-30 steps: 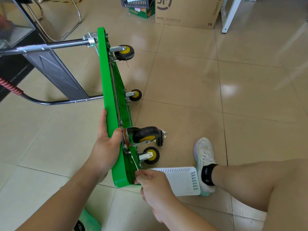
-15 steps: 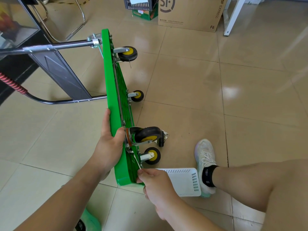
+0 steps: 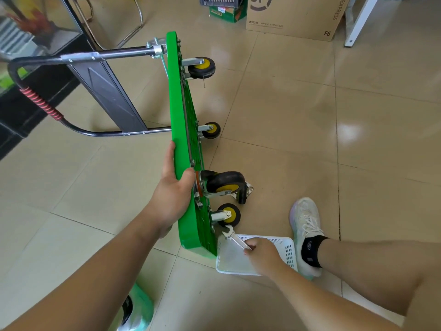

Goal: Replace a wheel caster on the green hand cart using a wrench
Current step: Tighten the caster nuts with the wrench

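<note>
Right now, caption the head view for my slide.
Left hand grips the upended green cart; right hand holds a wrench over the white basket.

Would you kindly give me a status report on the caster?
Left hand grips green cart edge. Right hand holds wrench above white basket. Large caster against cart underside, unobstructed.

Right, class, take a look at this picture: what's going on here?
A person is working on a green hand cart tipped onto its side on the tiled floor. The left hand grips the deck's edge beside the large caster. The right hand holds a wrench over a white basket, its head near the lowest small wheel.
</note>
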Tool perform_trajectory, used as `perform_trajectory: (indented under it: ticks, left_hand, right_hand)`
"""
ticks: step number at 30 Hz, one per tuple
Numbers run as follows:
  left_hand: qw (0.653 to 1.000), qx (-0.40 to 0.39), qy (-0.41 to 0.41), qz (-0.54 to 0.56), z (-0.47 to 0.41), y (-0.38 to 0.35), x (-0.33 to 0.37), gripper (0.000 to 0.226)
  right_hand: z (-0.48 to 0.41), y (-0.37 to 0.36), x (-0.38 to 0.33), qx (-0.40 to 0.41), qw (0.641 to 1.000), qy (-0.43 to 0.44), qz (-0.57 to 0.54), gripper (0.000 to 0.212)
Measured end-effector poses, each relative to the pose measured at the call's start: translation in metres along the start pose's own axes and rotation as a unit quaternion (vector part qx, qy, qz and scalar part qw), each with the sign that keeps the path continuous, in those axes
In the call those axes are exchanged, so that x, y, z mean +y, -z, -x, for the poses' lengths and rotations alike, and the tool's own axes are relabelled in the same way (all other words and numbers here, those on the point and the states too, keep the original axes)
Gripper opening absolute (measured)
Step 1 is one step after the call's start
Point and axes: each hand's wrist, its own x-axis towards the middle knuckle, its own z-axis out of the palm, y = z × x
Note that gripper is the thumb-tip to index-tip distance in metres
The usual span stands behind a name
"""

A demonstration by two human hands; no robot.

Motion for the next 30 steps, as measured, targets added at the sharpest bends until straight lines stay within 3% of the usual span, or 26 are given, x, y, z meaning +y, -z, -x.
perform_trajectory:
  ticks: [5,14,20,26,30]
  left_hand:
    - [1.0,0.003,-0.003,0.006,-0.003,0.0,-0.003,0.069]
    - [1.0,0.001,-0.015,0.018,-0.006,-0.002,-0.01,0.072]
    - [1.0,0.003,-0.021,0.023,-0.008,0.001,-0.012,0.073]
    - [1.0,-0.001,-0.024,0.01,-0.009,0.002,-0.012,0.072]
    - [0.999,0.011,-0.013,-0.052,-0.001,0.002,-0.002,0.067]
  right_hand:
    - [-0.055,-0.024,0.037,-0.01,0.995,-0.094,-0.037,0.015]
    - [-0.108,-0.035,0.059,0.02,0.986,-0.147,0.069,0.025]
    - [-0.114,-0.041,0.059,0.011,0.977,-0.168,0.132,0.011]
    - [-0.091,-0.025,0.034,0.02,0.983,-0.154,0.095,0.029]
    - [-0.047,0.019,-0.02,0.009,0.996,-0.04,0.083,0.025]
